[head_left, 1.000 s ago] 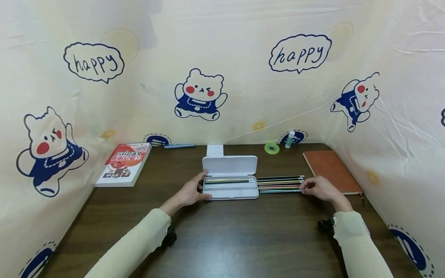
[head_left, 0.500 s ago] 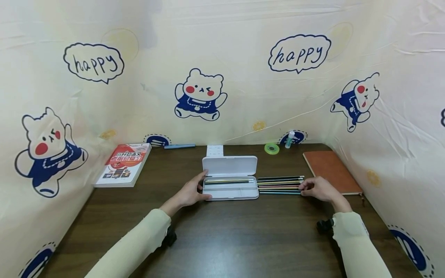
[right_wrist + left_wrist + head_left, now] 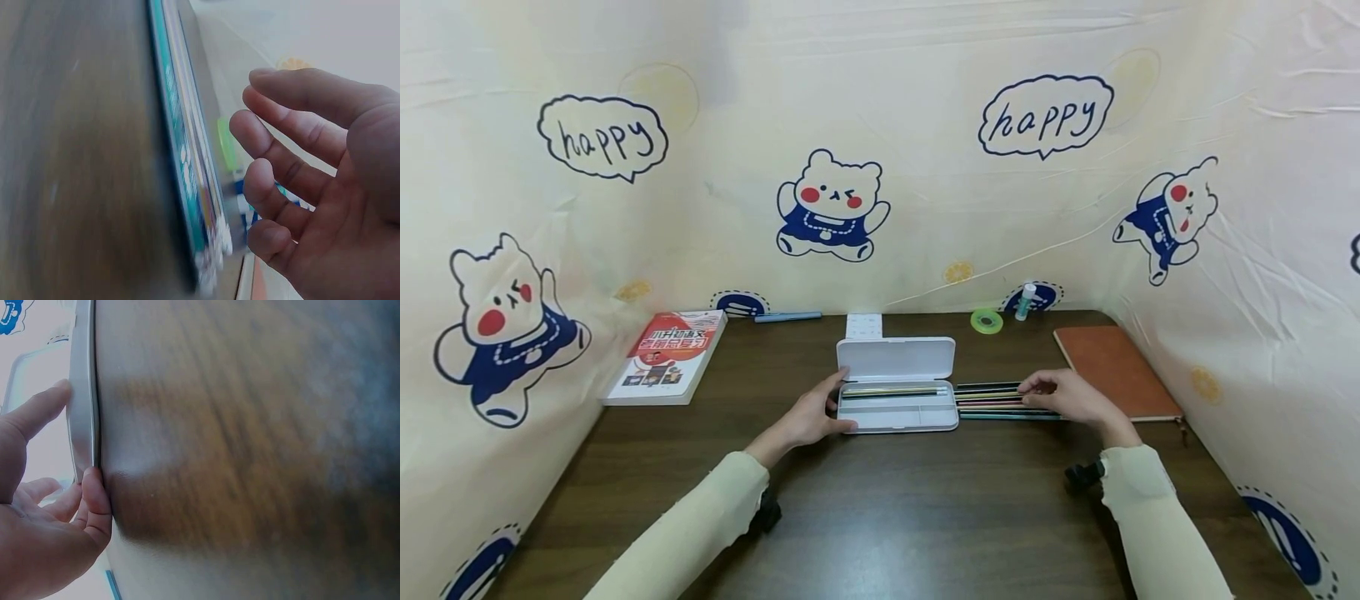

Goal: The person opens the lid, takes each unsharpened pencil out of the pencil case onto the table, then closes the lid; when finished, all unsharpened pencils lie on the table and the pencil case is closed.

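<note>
An open white pencil case point(image 3: 880, 418) lies mid-table, lid tipped back. A few pencils point(image 3: 891, 392) rest in its rear compartment. My left hand point(image 3: 808, 417) grips the case's left end; in the left wrist view the thumb and fingers span its side wall point(image 3: 81, 425). Several pencils point(image 3: 988, 408) lie side by side against the case's right end. Over their right part hovers my right hand point(image 3: 1071, 398), fingers loosely bent. The right wrist view has these fingertips point(image 3: 250, 128) apart from the pencil bundle point(image 3: 178, 125), with nothing between thumb and fingers.
A brown notebook point(image 3: 1116, 371) lies beyond the right hand. Along the back are a green tape roll point(image 3: 987, 321), a glue stick point(image 3: 1025, 302), a blue pen point(image 3: 787, 317) and a white card point(image 3: 864, 325). A thick book point(image 3: 662, 358) sits at left.
My right hand has come off the pencils' right ends and moved slightly left and up over them. The front pencils have shifted slightly towards me. The left hand stays on the case.
</note>
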{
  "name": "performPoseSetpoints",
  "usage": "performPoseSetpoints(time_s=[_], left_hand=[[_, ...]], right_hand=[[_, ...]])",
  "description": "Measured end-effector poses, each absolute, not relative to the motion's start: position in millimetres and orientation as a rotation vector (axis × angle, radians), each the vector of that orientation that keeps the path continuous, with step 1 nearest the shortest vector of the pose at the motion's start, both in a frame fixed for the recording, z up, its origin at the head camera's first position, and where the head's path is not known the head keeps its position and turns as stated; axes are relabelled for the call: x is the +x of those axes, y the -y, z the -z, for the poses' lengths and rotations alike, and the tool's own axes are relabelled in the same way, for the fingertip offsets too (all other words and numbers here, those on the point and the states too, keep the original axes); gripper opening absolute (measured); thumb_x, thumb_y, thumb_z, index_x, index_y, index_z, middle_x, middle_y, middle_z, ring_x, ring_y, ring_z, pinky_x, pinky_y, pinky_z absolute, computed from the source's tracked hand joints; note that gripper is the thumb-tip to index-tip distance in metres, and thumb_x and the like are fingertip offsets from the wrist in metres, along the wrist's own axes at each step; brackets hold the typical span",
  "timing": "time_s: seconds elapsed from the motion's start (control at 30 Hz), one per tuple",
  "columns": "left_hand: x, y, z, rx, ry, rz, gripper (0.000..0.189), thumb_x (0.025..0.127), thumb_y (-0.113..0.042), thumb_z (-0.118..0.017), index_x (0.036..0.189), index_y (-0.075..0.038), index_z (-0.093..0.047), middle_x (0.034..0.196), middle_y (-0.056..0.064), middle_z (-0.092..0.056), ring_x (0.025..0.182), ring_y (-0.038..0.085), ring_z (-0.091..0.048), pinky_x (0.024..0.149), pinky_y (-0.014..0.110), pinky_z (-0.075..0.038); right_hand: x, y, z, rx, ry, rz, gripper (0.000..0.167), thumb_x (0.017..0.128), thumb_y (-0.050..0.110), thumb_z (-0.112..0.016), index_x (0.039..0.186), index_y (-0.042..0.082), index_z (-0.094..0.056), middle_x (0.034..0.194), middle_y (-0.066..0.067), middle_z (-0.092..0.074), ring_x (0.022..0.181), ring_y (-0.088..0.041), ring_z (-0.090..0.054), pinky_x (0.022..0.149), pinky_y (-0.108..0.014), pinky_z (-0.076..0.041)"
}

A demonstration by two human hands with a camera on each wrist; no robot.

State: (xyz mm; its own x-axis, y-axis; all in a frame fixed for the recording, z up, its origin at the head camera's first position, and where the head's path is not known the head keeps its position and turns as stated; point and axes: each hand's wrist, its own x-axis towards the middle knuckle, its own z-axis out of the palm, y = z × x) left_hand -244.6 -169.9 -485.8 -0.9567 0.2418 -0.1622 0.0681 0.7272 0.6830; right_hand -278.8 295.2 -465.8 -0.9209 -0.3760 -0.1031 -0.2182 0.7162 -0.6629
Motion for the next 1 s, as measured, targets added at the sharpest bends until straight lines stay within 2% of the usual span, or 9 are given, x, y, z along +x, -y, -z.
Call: performPoseSetpoints(time_s=[0.27, 0.5, 0.87, 1.0], left_hand=[[-244, 169, 486, 0.256, -2.697, -1.053, 0.099, 0.083, -0.029, -0.083, 0.160, -0.021, -0.022, 0.153, 0.009, -0.047, 0.103, 0.020, -0.055, 0.089, 0.037, -0.046], [-244, 169, 487, 0.258, -2.696, -1.051, 0.098, 0.083, -0.029, -0.082, 0.160, -0.022, -0.022, 0.153, 0.009, -0.047, 0.103, 0.020, -0.055, 0.089, 0.036, -0.046], [-244, 170, 486, 0.274, -2.702, -1.059, 0.098, 0.083, -0.028, -0.082, 0.160, -0.020, -0.023, 0.152, 0.011, -0.047, 0.102, 0.021, -0.054, 0.086, 0.034, -0.046], [-244, 169, 486, 0.284, -2.702, -1.069, 0.098, 0.083, -0.028, -0.083, 0.160, -0.020, -0.023, 0.152, 0.012, -0.048, 0.102, 0.021, -0.055, 0.086, 0.035, -0.046]], right_hand=[[-288, -256, 460, -0.594, -2.680, 1.038, 0.023, 0.094, 0.020, -0.069, 0.112, 0.006, -0.073, 0.096, -0.003, -0.071, 0.087, -0.018, -0.057, 0.079, -0.032, -0.048], [-292, -221, 458, -0.664, -2.672, 1.048, 0.021, 0.093, 0.022, -0.070, 0.111, 0.010, -0.074, 0.098, -0.001, -0.072, 0.088, -0.017, -0.057, 0.082, -0.034, -0.047], [-298, -177, 472, -0.784, -2.635, 0.997, 0.016, 0.092, 0.017, -0.071, 0.106, 0.011, -0.075, 0.097, -0.001, -0.073, 0.080, -0.014, -0.054, 0.071, -0.027, -0.044], [-299, -168, 475, -0.813, -2.617, 0.970, 0.016, 0.092, 0.017, -0.071, 0.107, 0.011, -0.075, 0.099, -0.001, -0.074, 0.084, -0.013, -0.056, 0.077, -0.029, -0.048]])
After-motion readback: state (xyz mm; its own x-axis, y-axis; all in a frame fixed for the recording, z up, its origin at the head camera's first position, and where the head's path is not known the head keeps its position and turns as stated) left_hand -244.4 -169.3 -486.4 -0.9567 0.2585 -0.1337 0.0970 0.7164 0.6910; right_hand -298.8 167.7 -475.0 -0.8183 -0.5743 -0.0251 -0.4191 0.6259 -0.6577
